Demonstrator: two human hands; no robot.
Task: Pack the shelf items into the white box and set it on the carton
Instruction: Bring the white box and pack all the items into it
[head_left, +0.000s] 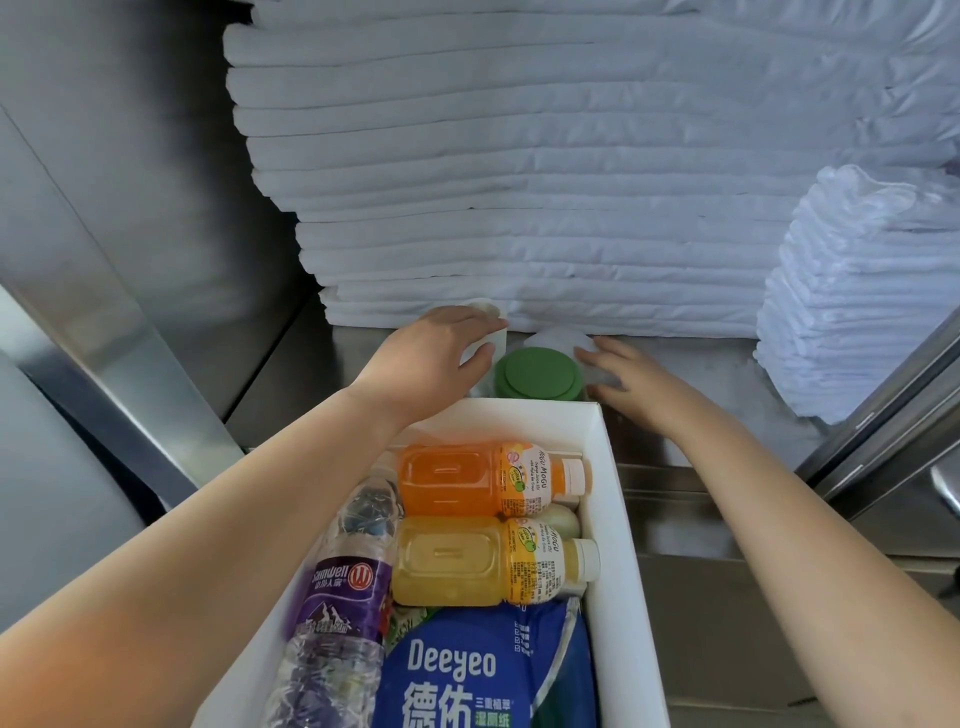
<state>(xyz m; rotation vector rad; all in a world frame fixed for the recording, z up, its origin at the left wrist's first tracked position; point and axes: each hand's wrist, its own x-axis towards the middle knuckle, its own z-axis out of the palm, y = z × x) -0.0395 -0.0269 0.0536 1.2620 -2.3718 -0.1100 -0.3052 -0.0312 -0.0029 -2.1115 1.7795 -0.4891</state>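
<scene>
The white box (610, 499) sits in front of me, against the steel shelf edge. Inside lie an orange juice bottle (467, 478), a yellow juice bottle (467, 561), a purple-labelled water bottle (343, 587) and a blue Deeyeo wipes pack (467, 675). On the shelf behind the box stand a green-lidded jar (537, 375), a white cup (491, 325) and a pale rounded item (558, 340). My left hand (436, 353) curls around the white cup. My right hand (623, 374) touches the pale item with fairly straight fingers, just right of the green lid.
A tall stack of folded white linen (519, 182) fills the back of the steel shelf (701, 374). A smaller pile of white cloths (857, 301) stands at the right. Steel cabinet walls (130, 234) close in at the left, and a metal door frame (893, 415) at the right.
</scene>
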